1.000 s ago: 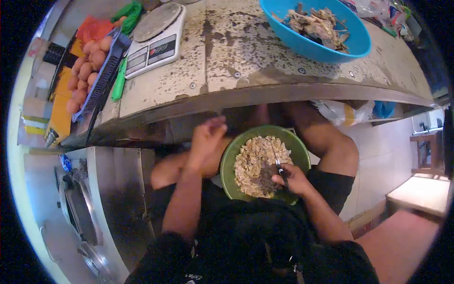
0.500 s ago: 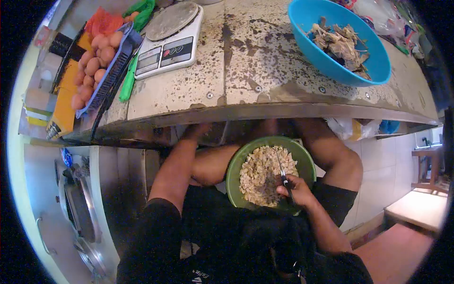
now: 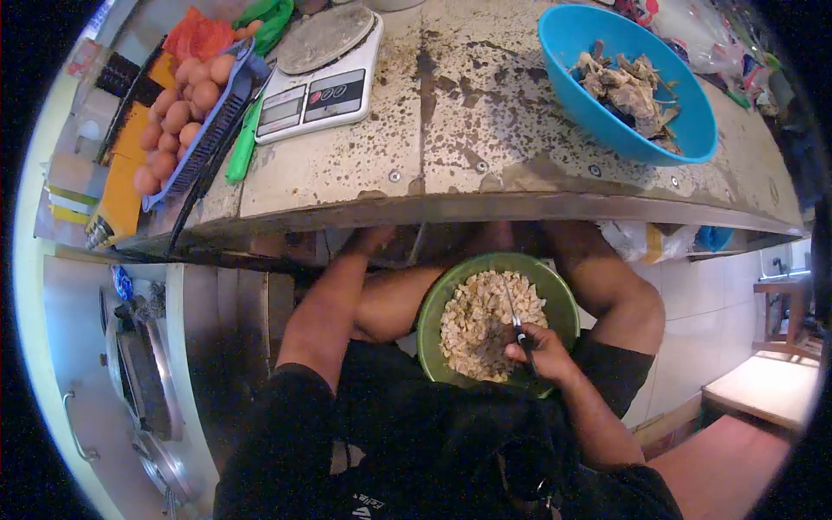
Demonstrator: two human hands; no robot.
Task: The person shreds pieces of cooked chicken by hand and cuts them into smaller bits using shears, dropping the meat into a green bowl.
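My right hand (image 3: 544, 351) is closed around the black handle of a knife (image 3: 515, 310). Its thin metal blade points away from me over a green bowl (image 3: 424, 334). Small pale chopped pieces (image 3: 485, 316), which look like cooked meat, fill the bottom of this bowl between my bare legs. Part of the heap lies in shadow near the hand. My left arm reaches forward beneath the table edge, where my left hand (image 3: 374, 237) is dim and partly hidden; its fingers do not show clearly.
Above my knees is a stained table (image 3: 347, 178). It carries a blue bowl (image 3: 555, 95) of bones and meat scraps, a kitchen scale (image 3: 299, 128), a green-handled tool (image 3: 243, 152) and a tray of eggs (image 3: 198, 173). A cabinet door (image 3: 78, 347) stands at left.
The view has shifted slightly, so the things on the table appear a little further right and lower. My right hand still grips the knife over the green bowl, almost unmoved.
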